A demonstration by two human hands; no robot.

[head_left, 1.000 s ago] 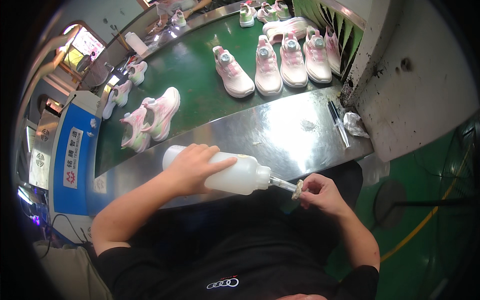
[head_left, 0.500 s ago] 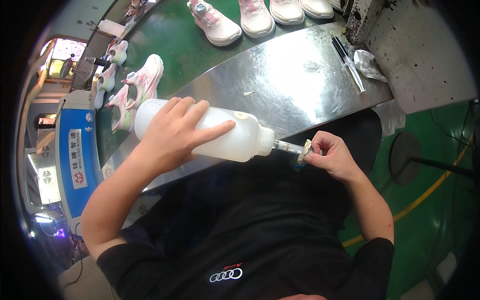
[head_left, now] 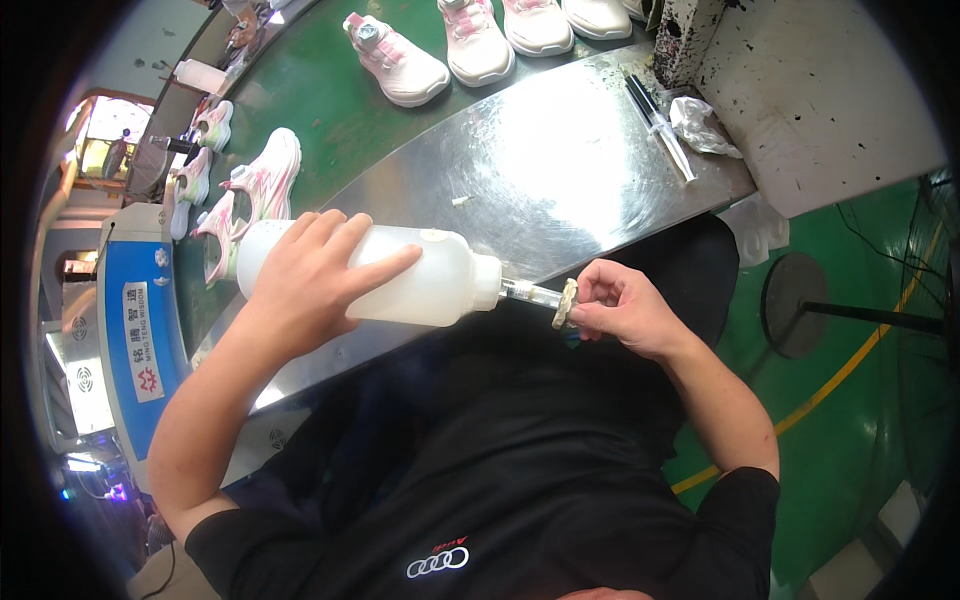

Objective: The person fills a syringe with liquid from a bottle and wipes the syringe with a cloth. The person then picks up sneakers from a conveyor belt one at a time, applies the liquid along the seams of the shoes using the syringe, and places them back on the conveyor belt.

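The left hand [head_left: 315, 285] gripped the bottle [head_left: 425, 285], fingers spread partly around its body; the right hand [head_left: 625, 312], fingertips pinched, held the syringe [head_left: 530, 292] by its outer end, at the bottle's mouth.

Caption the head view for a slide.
Left hand grips a translucent bottle; right hand holds a syringe at its mouth, pink-and-white shoes beyond.

Bottle [head_left: 430, 290] appearing larger, shoe row [head_left: 478, 48] cropped
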